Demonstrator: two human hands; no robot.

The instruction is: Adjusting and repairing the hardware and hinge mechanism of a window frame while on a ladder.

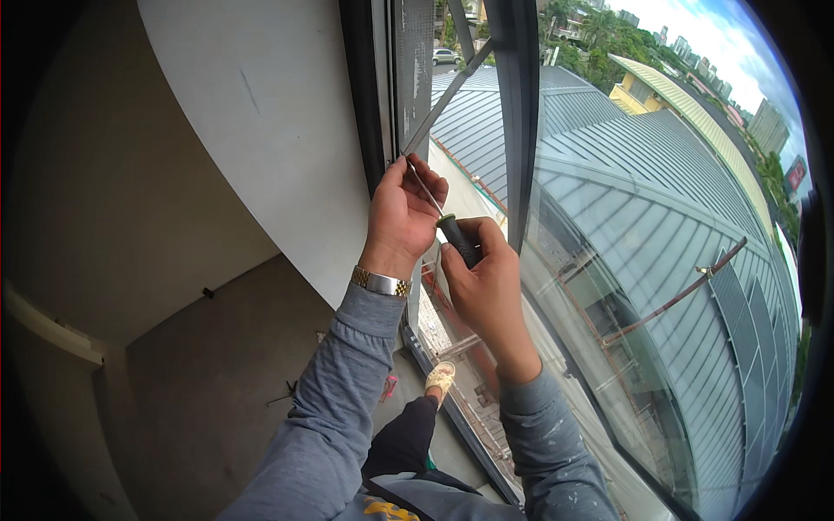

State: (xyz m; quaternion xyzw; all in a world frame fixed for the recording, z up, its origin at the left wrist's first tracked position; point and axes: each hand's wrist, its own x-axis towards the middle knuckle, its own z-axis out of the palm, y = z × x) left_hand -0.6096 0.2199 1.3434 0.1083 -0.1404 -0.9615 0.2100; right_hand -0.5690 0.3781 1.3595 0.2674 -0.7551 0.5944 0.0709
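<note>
Head view — screwdriver [445,224] in both hands

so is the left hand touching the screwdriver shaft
Touching. The head view shows the left hand with its fingertips pinched around the thin metal shaft of the screwdriver near the window frame.

Glossy metal shaft [425,188], matt (rubbery) black handle [459,240].

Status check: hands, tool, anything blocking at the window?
Right hand grips screwdriver handle. Left hand steadies shaft, tip at window frame. Nothing blocking.
</note>
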